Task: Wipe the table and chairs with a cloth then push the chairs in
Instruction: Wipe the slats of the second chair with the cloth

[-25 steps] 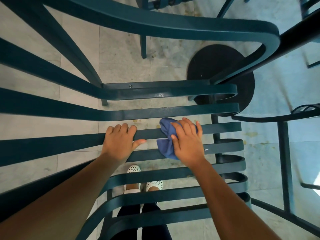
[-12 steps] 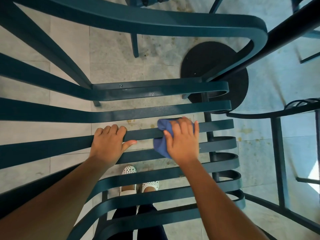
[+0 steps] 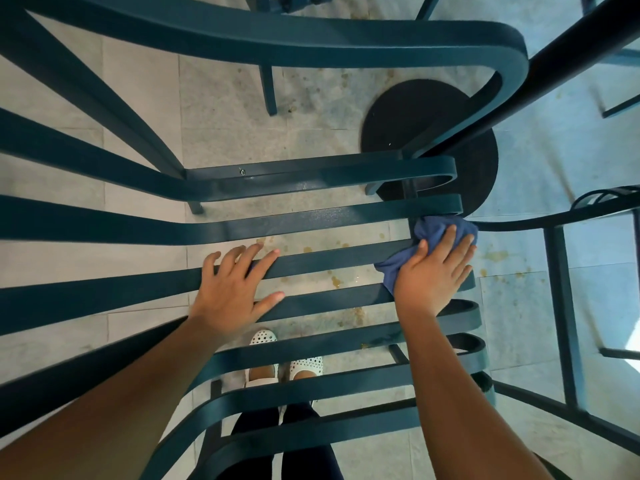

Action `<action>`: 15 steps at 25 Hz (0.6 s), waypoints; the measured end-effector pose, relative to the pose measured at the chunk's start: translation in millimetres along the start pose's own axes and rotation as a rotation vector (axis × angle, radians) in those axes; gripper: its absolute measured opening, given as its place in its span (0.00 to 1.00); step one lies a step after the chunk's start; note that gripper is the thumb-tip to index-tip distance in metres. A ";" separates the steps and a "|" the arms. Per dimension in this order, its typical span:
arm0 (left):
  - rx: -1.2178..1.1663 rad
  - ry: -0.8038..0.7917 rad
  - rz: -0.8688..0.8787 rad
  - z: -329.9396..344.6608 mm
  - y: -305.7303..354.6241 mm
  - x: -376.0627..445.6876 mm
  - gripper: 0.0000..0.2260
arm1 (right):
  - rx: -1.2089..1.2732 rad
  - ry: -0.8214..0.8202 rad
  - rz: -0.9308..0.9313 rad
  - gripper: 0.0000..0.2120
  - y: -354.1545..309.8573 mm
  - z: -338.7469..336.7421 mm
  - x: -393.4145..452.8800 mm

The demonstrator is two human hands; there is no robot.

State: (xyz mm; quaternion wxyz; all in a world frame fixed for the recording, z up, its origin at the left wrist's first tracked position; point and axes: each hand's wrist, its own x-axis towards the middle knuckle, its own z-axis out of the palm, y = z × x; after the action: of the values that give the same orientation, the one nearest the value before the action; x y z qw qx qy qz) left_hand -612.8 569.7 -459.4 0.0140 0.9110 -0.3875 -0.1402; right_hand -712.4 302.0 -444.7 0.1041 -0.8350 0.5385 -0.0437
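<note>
Soft crumpled blue cloth (image 3: pixel 434 237) lies under flat right hand (image 3: pixel 433 275); left hand (image 3: pixel 235 289), fingers loosely spread, steadies rigid dark-teal slatted chair (image 3: pixel 329 174) by a slat.

Right hand (image 3: pixel 431 275) pressing cloth (image 3: pixel 429 237), chair slats (image 3: pixel 311 263)

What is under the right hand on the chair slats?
A blue cloth lies under the right hand, pressed against a chair slat. The cloth's middle is covered.
</note>
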 end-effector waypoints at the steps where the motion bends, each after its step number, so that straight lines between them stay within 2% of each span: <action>1: 0.002 -0.023 -0.003 2.0 2.1 -1.9 0.32 | 0.015 0.016 -0.009 0.24 0.6 -0.4 -5.5; 3: -0.007 -0.046 -0.032 6.1 6.6 -5.5 0.35 | -0.002 -0.004 -0.067 0.25 4.9 -2.5 -13.7; 6: -0.027 -0.062 -0.059 6.9 9.4 -7.2 0.36 | -0.042 -0.100 -0.133 0.32 9.6 -9.8 -24.5; 9: -0.038 -0.090 -0.072 3.7 10.3 -9.3 0.36 | -0.017 -0.133 -0.377 0.34 1.7 -22.4 -49.4; 11: -0.038 -0.090 -0.078 3.7 11.2 -14.2 0.35 | -0.010 -0.294 -0.505 0.30 -11.9 -36.0 -69.6; 13: -0.039 -0.085 -0.075 3.3 9.9 -19.4 0.35 | -0.083 -0.320 -0.568 0.21 -24.6 -47.5 -88.0; 15: -0.042 -0.093 -0.060 0.0 7.0 -24.2 0.35 | -0.235 -0.350 -0.616 0.24 -28.1 -43.9 -108.3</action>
State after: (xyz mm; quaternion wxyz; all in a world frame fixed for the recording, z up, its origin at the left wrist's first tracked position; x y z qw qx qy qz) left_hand -633.6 582.0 -452.6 0.0110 0.9143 -0.3570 -0.1910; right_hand -740.5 406.0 -391.5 0.0798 -0.9591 0.2372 0.1326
